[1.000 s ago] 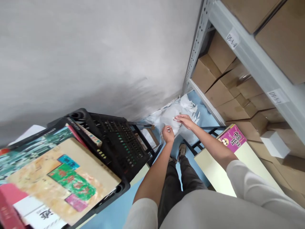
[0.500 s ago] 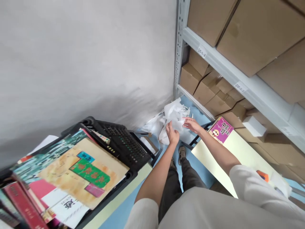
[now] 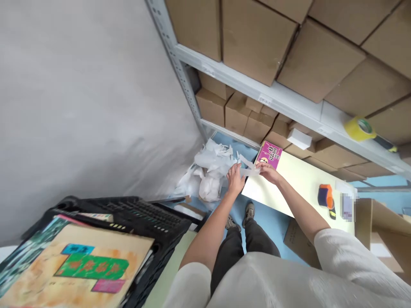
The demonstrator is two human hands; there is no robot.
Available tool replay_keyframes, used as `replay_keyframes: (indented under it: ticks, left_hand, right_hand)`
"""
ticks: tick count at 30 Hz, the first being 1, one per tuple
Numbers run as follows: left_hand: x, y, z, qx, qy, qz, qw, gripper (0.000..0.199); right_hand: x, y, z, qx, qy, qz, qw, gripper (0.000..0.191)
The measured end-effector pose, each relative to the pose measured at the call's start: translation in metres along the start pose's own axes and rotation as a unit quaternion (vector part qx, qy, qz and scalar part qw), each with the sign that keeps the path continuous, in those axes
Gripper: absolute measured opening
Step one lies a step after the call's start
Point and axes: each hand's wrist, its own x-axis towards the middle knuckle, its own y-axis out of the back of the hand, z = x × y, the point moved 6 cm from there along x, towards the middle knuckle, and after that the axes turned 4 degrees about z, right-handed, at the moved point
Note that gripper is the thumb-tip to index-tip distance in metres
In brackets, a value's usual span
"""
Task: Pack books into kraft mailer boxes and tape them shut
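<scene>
A whitish translucent strip (image 3: 249, 172) stretches between my two hands, its loose end rising toward the back. My right hand (image 3: 269, 172) pinches it at the right, over the near corner of the pale table. On its left end my left hand (image 3: 235, 179) has its fingers closed, partly hiding the grip. Whether the strip is thin plastic or paper I cannot tell. Left of my hands, a heap of crumpled white sheeting (image 3: 210, 186) lies on the floor by the wall. A purple book (image 3: 269, 155) lies on the table just behind my right hand.
A black crate (image 3: 171, 226) with books and a tan booklet (image 3: 105, 239) stands at left. On the pale table (image 3: 289, 184) sits an orange tape dispenser (image 3: 326, 196). Shelving with cardboard boxes (image 3: 257, 38) rises behind; a yellow tape dispenser (image 3: 360, 128) rests there. An open carton (image 3: 382, 226) is at right.
My view has turned right. Both hands have moved from over the white heap to the table's corner, and a whitish strip now spans them.
</scene>
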Motion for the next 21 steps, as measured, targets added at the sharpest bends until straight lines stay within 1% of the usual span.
replay_keyframes:
  ticks: [4, 6, 8, 10, 11, 12, 13, 14, 15, 16, 17, 18, 19, 20, 21]
  left_hand:
    - [-0.004, -0.029, 0.043, 0.061, -0.072, -0.063, 0.994, 0.019]
    - [-0.009, -0.041, 0.064, 0.073, -0.115, -0.083, 0.987, 0.018]
    - [-0.015, -0.052, 0.085, 0.084, -0.156, -0.093, 0.980, 0.021]
    - [-0.023, -0.063, 0.103, 0.100, -0.185, -0.102, 0.972, 0.023]
    - [-0.028, -0.068, 0.111, 0.109, -0.196, -0.108, 0.969, 0.023]
    - [-0.032, -0.073, 0.118, 0.118, -0.207, -0.117, 0.964, 0.023]
    - [-0.037, -0.078, 0.125, 0.127, -0.218, -0.127, 0.959, 0.024]
    - [-0.043, -0.084, 0.130, 0.136, -0.231, -0.136, 0.954, 0.024]
    - [-0.048, -0.089, 0.135, 0.146, -0.244, -0.146, 0.948, 0.025]
    - [-0.053, -0.094, 0.139, 0.156, -0.256, -0.155, 0.941, 0.025]
    - [-0.058, -0.098, 0.142, 0.166, -0.267, -0.163, 0.935, 0.026]
    - [-0.063, -0.103, 0.144, 0.175, -0.277, -0.171, 0.929, 0.027]
    - [-0.067, -0.107, 0.145, 0.182, -0.286, -0.180, 0.924, 0.028]
    - [-0.072, -0.111, 0.145, 0.187, -0.294, -0.188, 0.918, 0.029]
    - [-0.076, -0.114, 0.144, 0.189, -0.300, -0.195, 0.914, 0.031]
  right_hand:
    - [-0.040, 0.058, 0.001, 0.013, 0.033, 0.062, 0.997, 0.026]
    - [-0.060, 0.088, 0.004, -0.004, 0.049, 0.105, 0.993, 0.032]
    - [-0.080, 0.117, 0.009, -0.055, 0.067, 0.160, 0.983, 0.043]
    - [-0.101, 0.143, 0.012, -0.132, 0.100, 0.237, 0.957, 0.054]
    - [-0.113, 0.153, 0.011, -0.177, 0.126, 0.283, 0.934, 0.058]
    - [-0.126, 0.160, 0.009, -0.224, 0.157, 0.332, 0.903, 0.059]
    - [-0.139, 0.164, 0.006, -0.273, 0.191, 0.373, 0.866, 0.057]
    - [-0.151, 0.163, 0.002, -0.323, 0.225, 0.400, 0.828, 0.052]
    - [-0.161, 0.158, -0.001, -0.370, 0.258, 0.409, 0.794, 0.046]
    - [-0.167, 0.150, -0.002, -0.412, 0.285, 0.398, 0.768, 0.039]
    - [-0.170, 0.140, -0.003, -0.447, 0.307, 0.369, 0.755, 0.031]
    - [-0.170, 0.129, -0.001, -0.476, 0.321, 0.326, 0.751, 0.024]
    - [-0.167, 0.118, 0.002, -0.500, 0.328, 0.271, 0.754, 0.020]
    - [-0.162, 0.108, 0.008, -0.519, 0.327, 0.213, 0.761, 0.020]
    - [-0.156, 0.099, 0.014, -0.534, 0.319, 0.158, 0.767, 0.023]
